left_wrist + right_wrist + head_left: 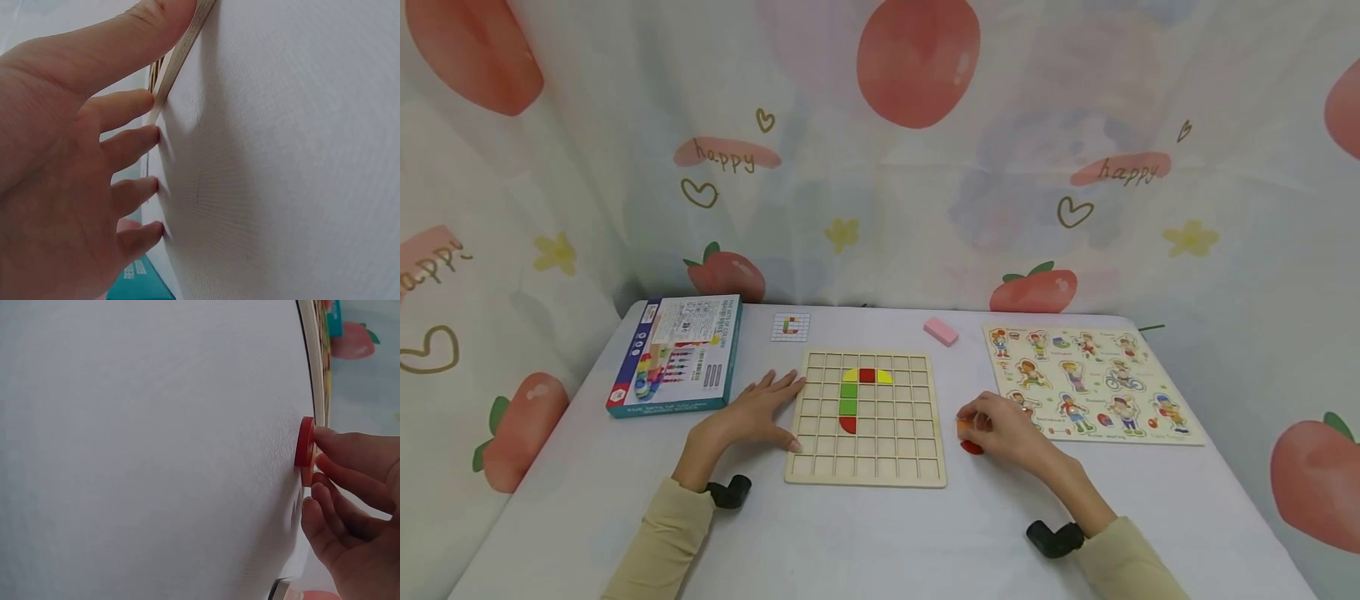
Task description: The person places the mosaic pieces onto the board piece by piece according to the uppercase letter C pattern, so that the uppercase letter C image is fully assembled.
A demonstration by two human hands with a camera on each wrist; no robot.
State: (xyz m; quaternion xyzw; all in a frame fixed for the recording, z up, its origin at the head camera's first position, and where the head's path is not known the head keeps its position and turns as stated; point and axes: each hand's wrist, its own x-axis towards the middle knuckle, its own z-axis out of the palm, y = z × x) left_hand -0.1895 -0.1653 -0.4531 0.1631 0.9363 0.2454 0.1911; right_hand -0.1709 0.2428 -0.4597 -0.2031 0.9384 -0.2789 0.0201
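Note:
A wooden grid board (898,467) lies flat in the middle of the table. On it sit a red square (867,376) between two yellow rounded pieces, green squares (847,407) below the left one, and a red rounded piece (847,425) at the bottom. My left hand (752,417) spreads its fingers along the board's left edge, with thumb and index fingertip touching it. Right of the board, my right hand (1003,427) pinches an orange piece (964,427) close over the table. A red rounded piece (304,441) is right beside it, by the thumb tip.
A small pattern card (791,327) lies behind the board, with a boxed set (673,367) to its left. A pink block (941,331) rests at the back. The picture puzzle board (1097,387) occupies the right side. Printed curtains hang behind the table.

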